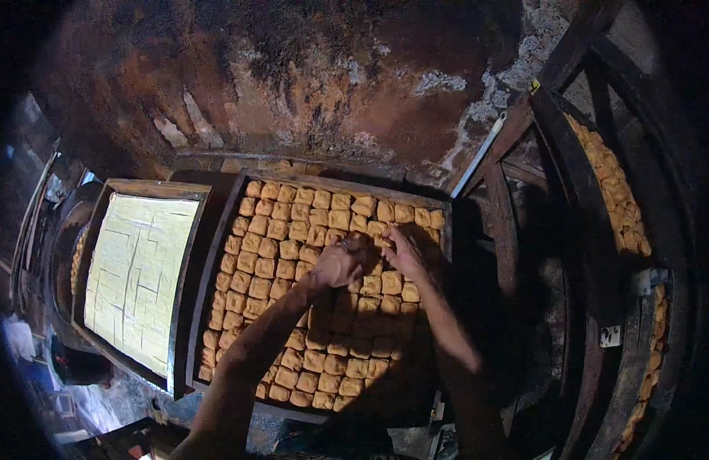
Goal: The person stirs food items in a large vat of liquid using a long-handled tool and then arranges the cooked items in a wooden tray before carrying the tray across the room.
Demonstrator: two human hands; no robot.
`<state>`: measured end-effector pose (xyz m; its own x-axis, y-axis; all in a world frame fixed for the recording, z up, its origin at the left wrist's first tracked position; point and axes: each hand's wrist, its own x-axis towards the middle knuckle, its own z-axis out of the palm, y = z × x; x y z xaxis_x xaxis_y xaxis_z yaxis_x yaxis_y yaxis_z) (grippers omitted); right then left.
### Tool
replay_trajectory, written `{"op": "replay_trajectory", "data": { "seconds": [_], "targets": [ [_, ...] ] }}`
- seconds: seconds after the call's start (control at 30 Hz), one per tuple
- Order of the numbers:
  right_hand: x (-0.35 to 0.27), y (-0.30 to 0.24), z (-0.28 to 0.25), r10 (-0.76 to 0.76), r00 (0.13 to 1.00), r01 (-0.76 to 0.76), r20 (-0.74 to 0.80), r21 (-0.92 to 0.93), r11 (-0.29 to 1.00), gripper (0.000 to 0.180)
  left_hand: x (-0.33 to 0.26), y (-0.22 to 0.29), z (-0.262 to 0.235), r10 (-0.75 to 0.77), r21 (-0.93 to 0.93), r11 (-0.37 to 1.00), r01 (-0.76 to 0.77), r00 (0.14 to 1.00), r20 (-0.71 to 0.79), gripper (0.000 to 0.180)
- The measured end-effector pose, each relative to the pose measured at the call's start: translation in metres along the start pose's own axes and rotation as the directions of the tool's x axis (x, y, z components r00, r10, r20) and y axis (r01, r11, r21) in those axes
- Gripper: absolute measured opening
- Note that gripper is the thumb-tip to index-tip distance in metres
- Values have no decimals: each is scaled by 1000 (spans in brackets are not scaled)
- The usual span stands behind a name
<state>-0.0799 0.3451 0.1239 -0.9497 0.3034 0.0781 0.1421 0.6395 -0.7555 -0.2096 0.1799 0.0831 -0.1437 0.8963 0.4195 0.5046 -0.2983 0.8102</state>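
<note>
Both forearms come in from the bottom edge & meet over the wooden tray of golden-brown fried cubes, prob. tofu. Left hand is curled nearly into a fist, knuckles up, on the cubes mid-tray; can't tell if it grips one. Right hand just beside it, fingers bent down onto the cubes, touching them; grip hidden too. Tray looks almost full: neat rows on the left & far side, w/ the near-right corner dark in shadow, so fill there is unclear. Further left, a second tray holds a pale scored slab, uncut into separate pieces. Far right, rack shelves carry more browned cubes. Beyond: stained, flaking wall.
</note>
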Motion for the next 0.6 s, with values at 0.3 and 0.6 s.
{"op": "replay_trajectory", "data": {
  "seconds": [0.3, 0.6],
  "targets": [
    [35, -29, 48, 159, 987, -157, -9, -241, 958, 28, 63, -72, -64, -356, 922, 387, -14, 920, 164, 32],
    [62, -10, 55, 201, 967, -130, 157, -376, 917, 30, 70, -84, -76, -470, 855, 510, 94, 863, 185, 25]
  ]
}}
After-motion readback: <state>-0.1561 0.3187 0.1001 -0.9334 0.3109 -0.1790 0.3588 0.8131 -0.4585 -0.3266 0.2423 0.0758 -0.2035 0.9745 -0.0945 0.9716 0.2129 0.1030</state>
